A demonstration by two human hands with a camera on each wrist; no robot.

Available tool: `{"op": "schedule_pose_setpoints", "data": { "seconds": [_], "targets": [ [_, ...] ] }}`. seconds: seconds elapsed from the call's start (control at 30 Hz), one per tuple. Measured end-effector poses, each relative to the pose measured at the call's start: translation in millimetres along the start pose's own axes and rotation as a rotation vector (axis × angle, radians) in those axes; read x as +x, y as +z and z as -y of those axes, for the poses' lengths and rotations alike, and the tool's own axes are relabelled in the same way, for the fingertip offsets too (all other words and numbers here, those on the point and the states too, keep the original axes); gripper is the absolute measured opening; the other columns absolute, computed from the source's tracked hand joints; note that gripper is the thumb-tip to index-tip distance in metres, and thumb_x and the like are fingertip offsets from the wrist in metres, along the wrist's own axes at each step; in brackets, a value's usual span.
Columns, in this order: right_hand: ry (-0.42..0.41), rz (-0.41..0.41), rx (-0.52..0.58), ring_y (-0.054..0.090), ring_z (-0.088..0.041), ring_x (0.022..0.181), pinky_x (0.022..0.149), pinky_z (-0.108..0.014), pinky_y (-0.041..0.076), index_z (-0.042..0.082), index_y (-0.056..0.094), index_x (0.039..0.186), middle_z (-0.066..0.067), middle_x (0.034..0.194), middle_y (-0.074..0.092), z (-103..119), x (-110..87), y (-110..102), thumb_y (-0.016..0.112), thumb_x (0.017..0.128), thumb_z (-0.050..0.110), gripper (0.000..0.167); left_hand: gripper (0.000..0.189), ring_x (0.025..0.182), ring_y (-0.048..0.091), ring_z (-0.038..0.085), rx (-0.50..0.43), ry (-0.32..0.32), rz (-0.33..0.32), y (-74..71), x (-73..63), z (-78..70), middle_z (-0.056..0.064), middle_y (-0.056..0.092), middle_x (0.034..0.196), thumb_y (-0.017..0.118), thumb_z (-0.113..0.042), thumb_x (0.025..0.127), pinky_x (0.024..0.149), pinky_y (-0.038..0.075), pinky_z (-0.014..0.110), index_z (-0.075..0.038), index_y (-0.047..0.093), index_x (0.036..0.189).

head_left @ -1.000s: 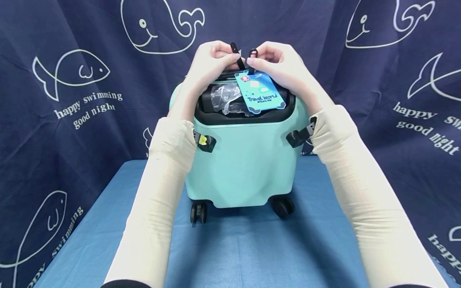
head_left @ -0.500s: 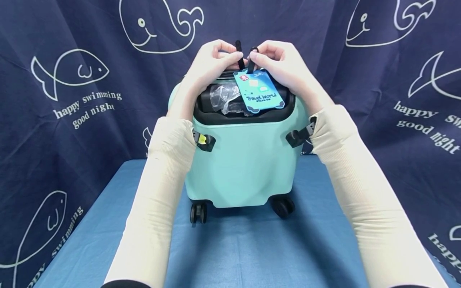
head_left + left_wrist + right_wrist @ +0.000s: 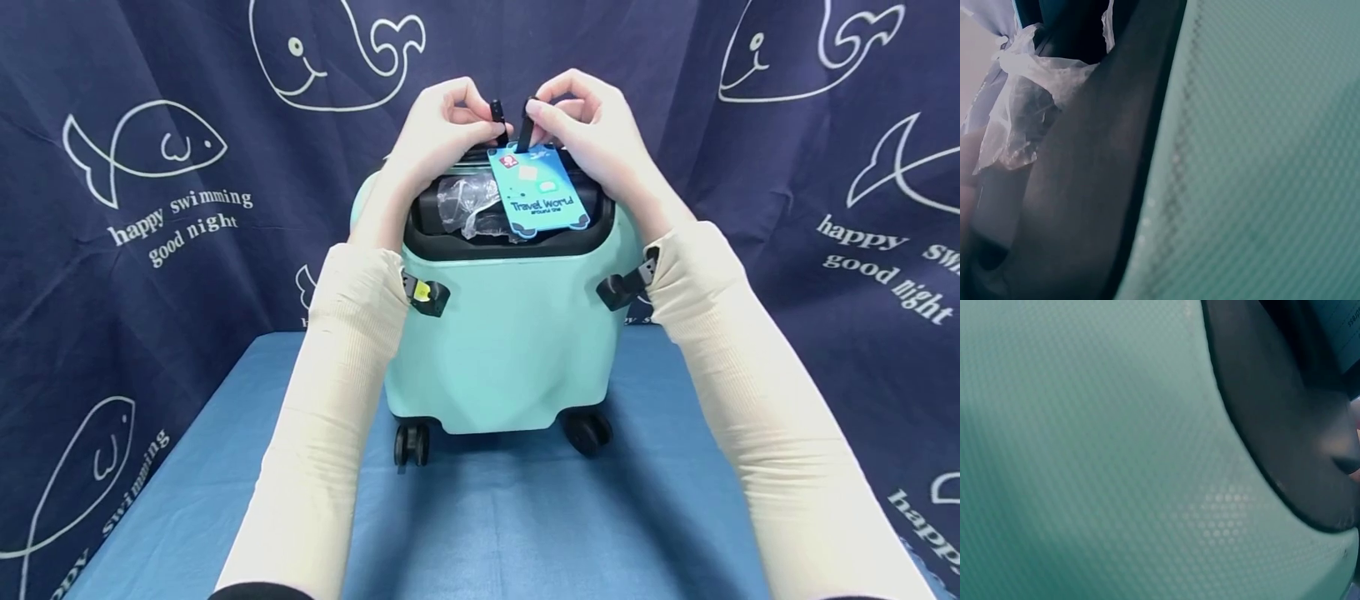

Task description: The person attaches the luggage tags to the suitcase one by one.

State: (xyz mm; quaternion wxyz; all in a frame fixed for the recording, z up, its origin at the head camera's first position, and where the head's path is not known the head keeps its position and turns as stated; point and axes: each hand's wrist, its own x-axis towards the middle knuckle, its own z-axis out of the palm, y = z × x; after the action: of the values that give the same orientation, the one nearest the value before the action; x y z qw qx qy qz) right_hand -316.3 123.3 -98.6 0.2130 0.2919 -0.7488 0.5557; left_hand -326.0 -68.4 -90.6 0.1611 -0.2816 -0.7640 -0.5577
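Observation:
A blue luggage tag [image 3: 546,198] printed "Travel World" lies over the top handle recess of a mint-green suitcase [image 3: 502,342]. In the head view, my left hand [image 3: 444,129] pinches one end of a black strap [image 3: 497,110] between thumb and fingers. My right hand [image 3: 596,125] pinches the other black strap piece [image 3: 526,132], just above the tag, with the thumb over its tip. A small gap separates the two pieces. The suitcase shell [image 3: 1266,150] fills much of the left wrist view, and its ribbed side [image 3: 1097,450] most of the right wrist view.
Crumpled clear plastic [image 3: 467,202] wraps the suitcase handle, left of the tag. Black wheels [image 3: 412,442] stand on the blue cloth [image 3: 480,525]. A dark blue curtain [image 3: 285,208] with whale and fish drawings hangs behind. Wrist cameras [image 3: 429,296] sit at both sleeve cuffs.
My right hand has risen slightly, its thumb now covering the strap's looped tip. The left strap end has swung right, and less of it stands above my left fingers.

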Motion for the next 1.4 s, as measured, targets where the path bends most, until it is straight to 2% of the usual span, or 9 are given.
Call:
{"op": "schedule_pose_setpoints", "data": {
  "seconds": [0.23,0.43,0.6,0.8,1.07,1.4],
  "targets": [
    [-0.014,0.01,0.012,0.061,-0.01,0.069,0.071,-0.019,0.049,0.01,0.065,0.088,0.003,0.076,0.064,2.4,1.8,-1.4,0.061,0.09,0.013,0.005,0.022,0.08,0.068,0.012,0.093,-0.029,-0.055,2.9,3.5,1.5,0.006,0.07,0.083,0.068,-0.005,0.083,0.078,0.053,0.021,-0.013,0.052,0.07],
    [-0.024,0.003,0.034,0.061,-0.012,0.068,0.07,-0.018,0.05,0.009,0.07,0.086,0.0,0.077,0.065,4.5,7.9,-2.4,0.065,0.087,0.011,0.005,0.021,0.074,0.066,0.006,0.243,-0.023,-0.093,3.0,1.3,-1.4,0.005,0.073,0.085,0.064,-0.007,0.085,0.075,0.048,0.017,-0.017,0.054,0.071],
    [-0.049,-0.006,0.144,0.059,-0.011,0.061,0.065,-0.021,0.048,0.007,0.072,0.084,0.0,0.068,0.065,-2.5,8.0,-3.6,0.066,0.086,0.007,0.006,0.018,0.075,0.065,0.003,0.358,0.005,-0.084,3.7,0.2,-4.3,0.005,0.073,0.091,0.06,-0.008,0.087,0.075,0.042,0.015,-0.018,0.055,0.074],
    [-0.047,0.018,0.143,0.06,-0.011,0.064,0.067,-0.021,0.047,0.006,0.072,0.089,0.0,0.07,0.066,-4.5,8.1,-3.9,0.066,0.087,0.01,0.007,0.008,0.083,0.065,0.001,0.47,0.019,-0.071,2.7,0.9,-6.2,-0.001,0.073,0.095,0.06,-0.011,0.088,0.074,0.038,0.015,-0.016,0.061,0.083],
    [-0.072,0.043,0.26,0.06,-0.015,0.064,0.063,-0.022,0.047,0.006,0.063,0.089,-0.004,0.07,0.064,-5.3,8.6,-0.5,0.064,0.085,0.001,0.006,0.007,0.085,0.063,0.001,0.538,0.014,-0.064,1.5,1.1,-4.9,-0.004,0.073,0.099,0.059,-0.014,0.089,0.074,0.037,0.017,-0.016,0.066,0.091],
    [-0.046,0.033,0.175,0.061,-0.012,0.065,0.065,-0.02,0.049,0.006,0.07,0.093,-0.002,0.079,0.068,-4.4,7.9,-1.4,0.066,0.086,0.004,0.009,0.007,0.092,0.065,-0.001,0.584,0.026,-0.046,2.0,2.8,-5.0,-0.007,0.072,0.102,0.062,-0.019,0.09,0.078,0.038,0.018,-0.017,0.068,0.094]
  ]
}}
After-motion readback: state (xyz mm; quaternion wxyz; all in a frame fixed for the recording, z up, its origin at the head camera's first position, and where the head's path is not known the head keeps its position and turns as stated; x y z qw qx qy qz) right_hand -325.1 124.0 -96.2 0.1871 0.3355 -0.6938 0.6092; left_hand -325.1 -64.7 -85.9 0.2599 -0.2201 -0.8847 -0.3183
